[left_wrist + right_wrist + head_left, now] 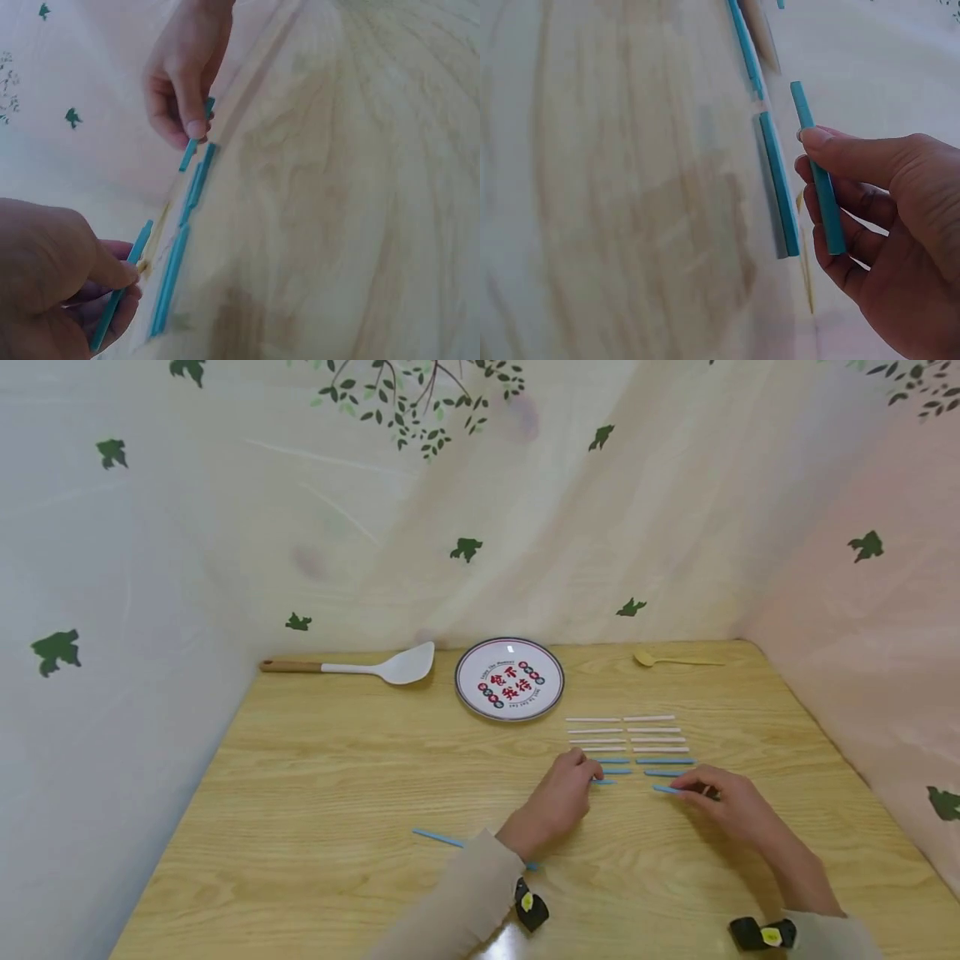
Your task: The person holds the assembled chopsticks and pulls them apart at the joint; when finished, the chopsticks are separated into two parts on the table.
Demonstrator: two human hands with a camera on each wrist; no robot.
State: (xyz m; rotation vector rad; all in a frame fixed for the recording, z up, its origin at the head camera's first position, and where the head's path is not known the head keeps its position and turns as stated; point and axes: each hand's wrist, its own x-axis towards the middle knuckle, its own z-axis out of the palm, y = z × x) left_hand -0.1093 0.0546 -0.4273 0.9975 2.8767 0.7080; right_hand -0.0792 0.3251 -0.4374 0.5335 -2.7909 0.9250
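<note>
My left hand [555, 797] pinches a slim blue stick [109, 319] between thumb and fingers at the near end of the left column of sticks. Across from it, my right hand [738, 802] pinches another blue stick [828, 214] near the right column. Blue sticks [665, 762] lie side by side just beyond both hands. Behind these, several white sticks [658, 740] lie in two neat columns. Nearer the body, a blue length [437, 837] shows on either side of the left sleeve, its middle hidden.
A round white plate [510, 703] with red lettering stands at the back of the wooden table [315, 827]. Left of it lies a white spatula [405, 667] with a wooden handle. At the back right is a small yellow spoon [645, 658]. A leaf-patterned cloth [360, 568] hangs behind.
</note>
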